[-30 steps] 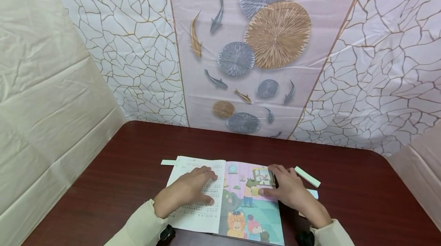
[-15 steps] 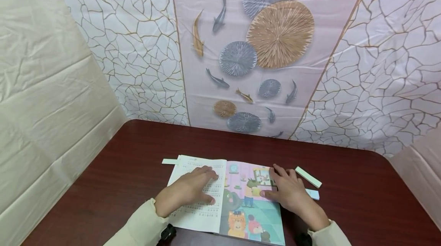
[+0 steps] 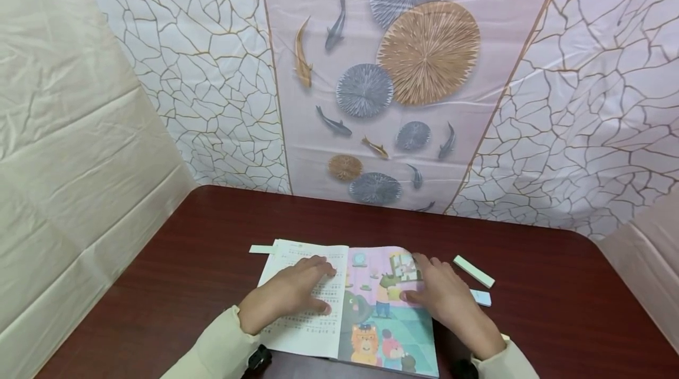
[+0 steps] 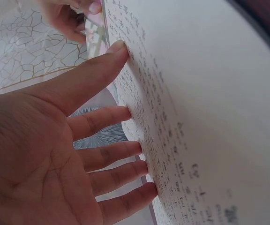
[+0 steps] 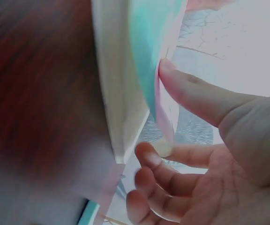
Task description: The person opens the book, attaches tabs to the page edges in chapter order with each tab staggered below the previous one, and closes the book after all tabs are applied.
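An open picture book (image 3: 389, 323) lies on the table, printed text on its left page (image 3: 297, 335) and a coloured animal scene on the right. My left hand (image 3: 289, 293) rests on the left page with fingers spread, the fingertips touching the paper in the left wrist view. At the upper right edge of the book, my right hand (image 3: 448, 290) pinches the illustrated page (image 5: 146, 51) between thumb and index finger. That page bends up from the block of pages (image 5: 118, 89) beneath it; the other right fingers curl loosely behind.
A pale green tab (image 3: 261, 249) sticks out from the book's upper left. On the dark red table (image 3: 212, 237), a green strip (image 3: 474, 271) and a light blue pad (image 3: 481, 297) lie right of the book. A patterned cloth (image 3: 366, 143) hangs behind the table.
My right hand has shifted slightly and now lifts the outer edge of the right page, which lay flat before. My left hand stays in place.
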Available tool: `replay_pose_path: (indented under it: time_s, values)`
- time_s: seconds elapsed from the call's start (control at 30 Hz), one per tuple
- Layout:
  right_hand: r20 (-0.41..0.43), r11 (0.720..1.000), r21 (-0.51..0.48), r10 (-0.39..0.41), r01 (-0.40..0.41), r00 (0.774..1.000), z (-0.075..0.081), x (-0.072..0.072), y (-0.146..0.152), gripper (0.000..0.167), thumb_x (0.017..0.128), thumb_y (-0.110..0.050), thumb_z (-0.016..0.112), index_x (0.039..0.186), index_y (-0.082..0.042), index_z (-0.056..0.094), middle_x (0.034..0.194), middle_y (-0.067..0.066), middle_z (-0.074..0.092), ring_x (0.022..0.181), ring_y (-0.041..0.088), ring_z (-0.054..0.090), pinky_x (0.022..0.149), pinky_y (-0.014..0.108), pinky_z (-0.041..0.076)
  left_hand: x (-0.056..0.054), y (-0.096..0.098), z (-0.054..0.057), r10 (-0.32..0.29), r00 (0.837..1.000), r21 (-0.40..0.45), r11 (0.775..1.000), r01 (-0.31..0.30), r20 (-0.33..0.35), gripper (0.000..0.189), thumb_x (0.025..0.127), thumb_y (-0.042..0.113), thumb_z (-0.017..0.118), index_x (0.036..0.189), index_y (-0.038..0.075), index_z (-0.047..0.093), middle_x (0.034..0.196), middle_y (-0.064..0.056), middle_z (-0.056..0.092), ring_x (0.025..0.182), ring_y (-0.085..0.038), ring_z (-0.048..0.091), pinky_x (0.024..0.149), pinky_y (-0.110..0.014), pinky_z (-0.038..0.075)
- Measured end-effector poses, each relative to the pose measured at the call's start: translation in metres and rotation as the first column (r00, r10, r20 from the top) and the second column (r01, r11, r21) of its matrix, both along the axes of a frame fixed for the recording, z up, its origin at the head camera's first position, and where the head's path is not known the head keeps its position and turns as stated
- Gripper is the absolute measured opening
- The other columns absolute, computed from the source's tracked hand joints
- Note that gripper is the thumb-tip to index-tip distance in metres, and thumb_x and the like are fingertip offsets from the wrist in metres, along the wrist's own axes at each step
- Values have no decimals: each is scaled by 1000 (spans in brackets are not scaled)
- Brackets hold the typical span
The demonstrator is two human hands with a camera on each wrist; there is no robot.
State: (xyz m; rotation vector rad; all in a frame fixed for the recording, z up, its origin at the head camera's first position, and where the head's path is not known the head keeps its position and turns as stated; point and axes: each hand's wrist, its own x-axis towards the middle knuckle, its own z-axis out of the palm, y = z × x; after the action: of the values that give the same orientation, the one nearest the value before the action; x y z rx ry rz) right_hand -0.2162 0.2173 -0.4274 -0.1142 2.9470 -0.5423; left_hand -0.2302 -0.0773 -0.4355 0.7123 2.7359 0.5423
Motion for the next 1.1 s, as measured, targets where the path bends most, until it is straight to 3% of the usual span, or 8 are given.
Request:
replay_pose_path:
  time_s: [0.17,0.3,0.53,0.63,0.73,0.87,1.03,1.1]
  values:
    - [67,969,-236,-54,69,996,13,1,4,108,92,-25,85,167,0,11,141,33,57,75,24,63,62,40,49,-1,0,0,3,1000,-6,1000,-3,4,63,84,31,91,138,12,65,161,-13,48,151,-35,41,119,-56,40]
    - [50,897,-435,-55,71,997,23,6,7,95,104,-30,71,167,0,6,131,26,59,88,23,61,72,35,49,-2,-1,0,-4,1000,-6,1000,4,2,63,84,32,91,138,13,65,161,-12,48,152,-34,41,118,-55,40]
    - [151,558,-820,0,126,988,27,16,-5,57,117,-39,32,160,-2,30,139,24,54,112,26,67,80,38,60,-1,-1,0,-7,1000,-12,1000,7,-4,61,84,34,91,136,14,65,159,-10,51,150,-34,43,117,-56,42]
    - [158,502,-858,55,110,986,24,17,-14,64,117,-45,24,153,4,41,135,22,59,110,19,66,86,35,59,-1,-2,0,-15,1000,-15,1000,15,-17,60,84,34,91,135,14,66,156,-10,53,147,-34,47,114,-56,44]
    - [105,519,-854,134,20,985,18,19,-24,71,116,-48,19,149,8,46,133,23,60,114,20,64,91,36,56,-3,-3,0,-33,999,-15,999,33,-34,61,83,36,91,135,15,68,153,-10,55,143,-34,50,111,-56,46]
    - [52,618,-781,217,-96,975,9,23,-36,61,117,-40,24,149,5,48,134,23,60,113,26,63,89,41,57,-9,-9,-1,-57,998,37,998,57,-9,56,87,33,88,137,15,69,151,-10,56,142,-34,50,112,-55,46]
    - [48,733,-659,265,-168,963,0,32,-49,47,115,-30,44,152,-2,46,138,17,60,114,27,65,90,45,58,-21,-22,-2,-82,995,233,970,67,58,37,99,23,76,133,10,70,146,-13,59,142,-36,50,114,-55,44]
    - [35,739,-639,307,-215,951,-1,36,-55,48,115,-32,44,154,-4,45,145,17,56,125,31,61,97,52,56,-25,-26,-1,-75,995,320,946,49,68,32,103,24,71,131,9,71,140,-11,65,138,-35,55,112,-55,46]
